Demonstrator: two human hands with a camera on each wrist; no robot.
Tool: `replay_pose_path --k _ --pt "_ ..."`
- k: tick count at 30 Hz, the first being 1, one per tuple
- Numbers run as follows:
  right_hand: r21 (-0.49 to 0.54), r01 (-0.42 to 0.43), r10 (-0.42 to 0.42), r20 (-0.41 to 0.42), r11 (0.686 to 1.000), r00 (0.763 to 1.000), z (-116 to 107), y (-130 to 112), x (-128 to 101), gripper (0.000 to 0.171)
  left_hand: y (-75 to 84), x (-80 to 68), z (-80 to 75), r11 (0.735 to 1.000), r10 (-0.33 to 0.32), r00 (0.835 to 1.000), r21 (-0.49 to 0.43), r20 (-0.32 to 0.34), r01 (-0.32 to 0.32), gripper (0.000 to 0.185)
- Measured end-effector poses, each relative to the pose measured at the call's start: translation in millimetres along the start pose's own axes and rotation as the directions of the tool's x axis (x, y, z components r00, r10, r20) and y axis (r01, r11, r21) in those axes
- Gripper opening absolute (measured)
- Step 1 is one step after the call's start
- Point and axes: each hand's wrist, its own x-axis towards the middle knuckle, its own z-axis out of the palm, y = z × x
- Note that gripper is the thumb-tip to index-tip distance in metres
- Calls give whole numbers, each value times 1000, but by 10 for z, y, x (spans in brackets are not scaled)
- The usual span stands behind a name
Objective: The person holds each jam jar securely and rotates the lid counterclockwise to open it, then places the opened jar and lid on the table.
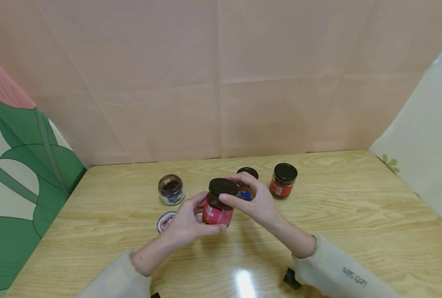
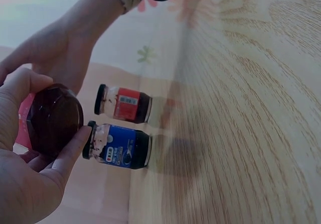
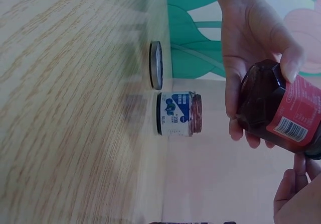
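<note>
Held up above the table is a jar with a red label (image 1: 216,215) and a black lid (image 1: 222,187). Its lower part is gripped by my left hand (image 1: 186,223), with the fingers round the base. My right hand (image 1: 259,205) holds the lid, thumb on the near side; its other fingers are partly hidden behind. In the left wrist view the jar's dark glass base (image 2: 55,118) faces the camera, and the right wrist view shows a barcode on its label (image 3: 296,116). The lid sits on the jar.
Left of the hands stand an uncovered white-and-blue-label jar (image 1: 171,192) and a loose lid (image 1: 165,222), partly behind my left hand. Behind my right hand is a lidded blue-label jar (image 2: 120,146). Right of it stands another lidded red-label jar (image 1: 283,181). A pink cloth (image 1: 221,82) hangs behind the table.
</note>
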Motion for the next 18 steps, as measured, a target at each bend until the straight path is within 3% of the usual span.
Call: replay_pose_path --k 11,18 --pt "75 -28 27 21 997 999 -10 7 -7 38 -10 6 -13 999 -6 1000 42 -11 7 68" --pt "139 -95 92 28 986 995 -3 -21 -8 36 -6 8 -12 999 -22 1000 44 -14 22 67"
